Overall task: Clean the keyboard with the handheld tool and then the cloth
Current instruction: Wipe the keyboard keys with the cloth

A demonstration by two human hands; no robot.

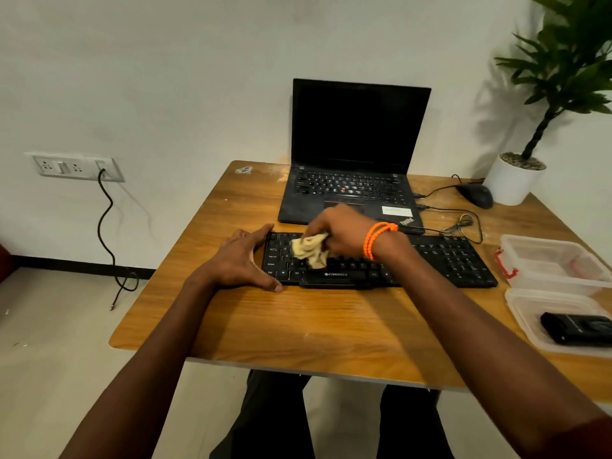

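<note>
A black keyboard lies across the wooden table, in front of a laptop. My right hand grips a crumpled beige cloth and holds it down on the keys of the keyboard's left half. My left hand lies spread against the keyboard's left end, thumb along the front edge and fingers at the back corner. A black handheld tool lies in a clear plastic container at the right edge of the table.
An open black laptop with a dark screen stands behind the keyboard. A black mouse with cables and a white plant pot stand at the back right. A second clear container sits right of the keyboard.
</note>
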